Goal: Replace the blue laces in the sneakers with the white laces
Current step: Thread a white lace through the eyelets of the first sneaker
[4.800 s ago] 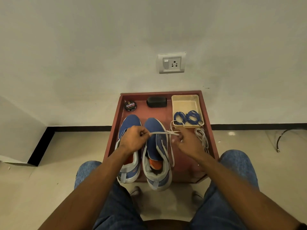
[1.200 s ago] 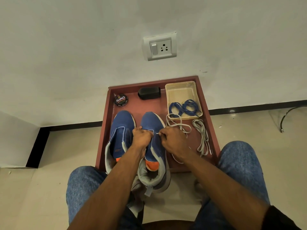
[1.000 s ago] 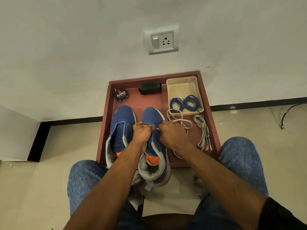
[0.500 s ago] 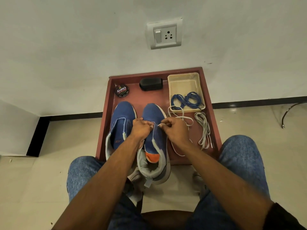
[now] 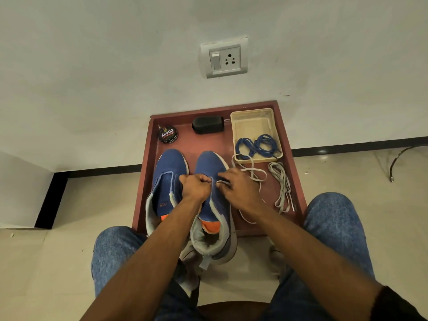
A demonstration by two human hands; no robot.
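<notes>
Two blue sneakers stand side by side on a red-brown tray (image 5: pixel 292 172), toes toward the wall. The left sneaker (image 5: pixel 170 167) has no lace in it. My left hand (image 5: pixel 195 186) grips the left edge of the right sneaker (image 5: pixel 209 165) at its eyelets. My right hand (image 5: pixel 238 188) pinches a white lace (image 5: pixel 251 174) at the right eyelets; the lace trails off to the right across the tray. A second white lace (image 5: pixel 281 186) lies bundled further right. The blue laces (image 5: pixel 257 145) sit coiled in a beige plastic tub (image 5: pixel 253 114).
A round shoe polish tin (image 5: pixel 168 134) and a black brush (image 5: pixel 207 124) lie at the tray's far edge. The tray is against a white wall with a socket (image 5: pixel 224 57). My knees in jeans flank the tray's near edge. A hose end (image 5: pixel 401 158) lies on the floor at right.
Since 4.8 s ago my hands came together from a wide pull of the lace and closed in on the right sneaker's eyelets. In the last second they barely shifted.
</notes>
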